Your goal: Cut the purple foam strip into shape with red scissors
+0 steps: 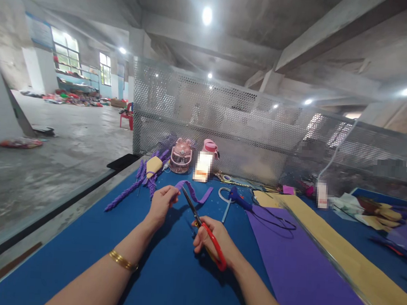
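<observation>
Between the thumb and fingers of my left hand [163, 204] is one end of a narrow purple strip [200, 199]. The strip curls away to the right over the blue table. My right hand [212, 238] grips red-handled scissors [215, 246], whose dark blades point up and left, close to the strip beside my left fingertips. Whether the blades touch the strip, I cannot tell. Left of my left hand lie fuzzy purple stems [125, 199] with a yellow piece [154, 167] tied among them.
A blue glue gun [240, 201] with a cord lies right of the strip. Large purple sheets [289, 250] and yellow sheets [336, 239] cover the right side. A pink helmet-shaped container [181, 156] stands at the back, before a perforated metal screen [223, 112].
</observation>
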Demonstrator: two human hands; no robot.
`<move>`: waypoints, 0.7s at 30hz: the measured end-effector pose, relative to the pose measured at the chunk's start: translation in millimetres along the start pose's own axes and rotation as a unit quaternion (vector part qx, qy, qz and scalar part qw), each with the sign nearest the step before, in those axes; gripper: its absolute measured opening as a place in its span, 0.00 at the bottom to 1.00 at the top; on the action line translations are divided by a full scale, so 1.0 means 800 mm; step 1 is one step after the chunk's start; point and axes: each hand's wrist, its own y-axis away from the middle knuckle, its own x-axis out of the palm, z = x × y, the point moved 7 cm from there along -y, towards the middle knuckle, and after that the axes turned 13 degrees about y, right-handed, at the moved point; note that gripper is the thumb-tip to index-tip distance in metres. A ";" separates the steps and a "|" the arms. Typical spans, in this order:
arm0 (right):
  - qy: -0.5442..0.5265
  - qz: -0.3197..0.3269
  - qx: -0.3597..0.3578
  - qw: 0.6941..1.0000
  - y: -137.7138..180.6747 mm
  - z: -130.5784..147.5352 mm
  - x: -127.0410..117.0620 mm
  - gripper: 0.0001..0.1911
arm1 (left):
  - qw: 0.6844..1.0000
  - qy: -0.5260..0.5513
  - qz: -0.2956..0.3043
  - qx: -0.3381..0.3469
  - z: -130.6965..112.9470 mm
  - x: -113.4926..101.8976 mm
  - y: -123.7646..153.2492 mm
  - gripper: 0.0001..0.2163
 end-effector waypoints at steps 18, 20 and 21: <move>-0.045 0.024 -0.033 0.998 0.008 0.022 -0.006 0.38 | 1.000 0.006 -0.002 0.005 -0.005 0.001 0.002 0.12; -0.066 0.019 -0.024 0.997 0.010 0.025 -0.008 0.36 | 1.000 0.004 -0.003 0.006 -0.006 0.002 0.003 0.12; -0.070 0.033 -0.006 0.997 0.011 0.023 -0.006 0.37 | 1.000 0.002 -0.005 0.005 -0.006 0.002 0.003 0.12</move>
